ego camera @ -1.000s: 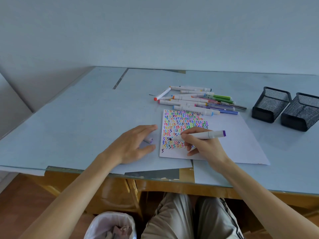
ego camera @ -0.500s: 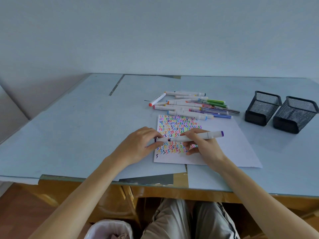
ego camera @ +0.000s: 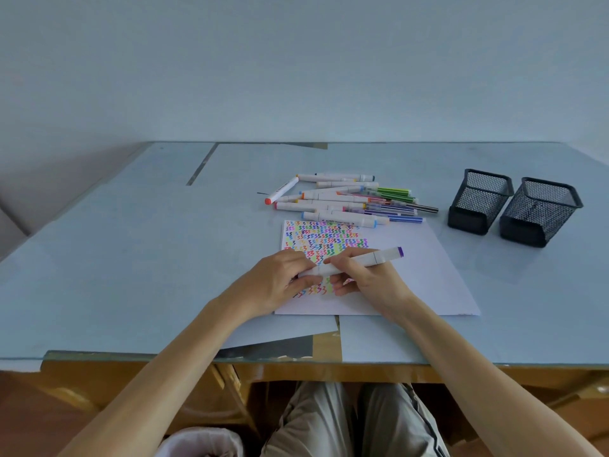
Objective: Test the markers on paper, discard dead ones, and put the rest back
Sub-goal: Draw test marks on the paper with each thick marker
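From the head camera, both hands meet over the sheet of paper [ego camera: 412, 278] near the tabletop's [ego camera: 131, 258] front edge; the right hand [ego camera: 365, 278] grips a white marker [ego camera: 359, 261] with a purple end cap, its barrel slanting up to the right, and the left hand [ego camera: 280, 280] pinches the marker's near, left end. Coloured squiggles fill the paper's left part; a heap of markers [ego camera: 346, 199] lies just behind it toward the far edge; two black mesh holders [ego camera: 514, 206] stand side by side toward the right edge; a white-lined bin [ego camera: 201, 443] sits below the front edge.
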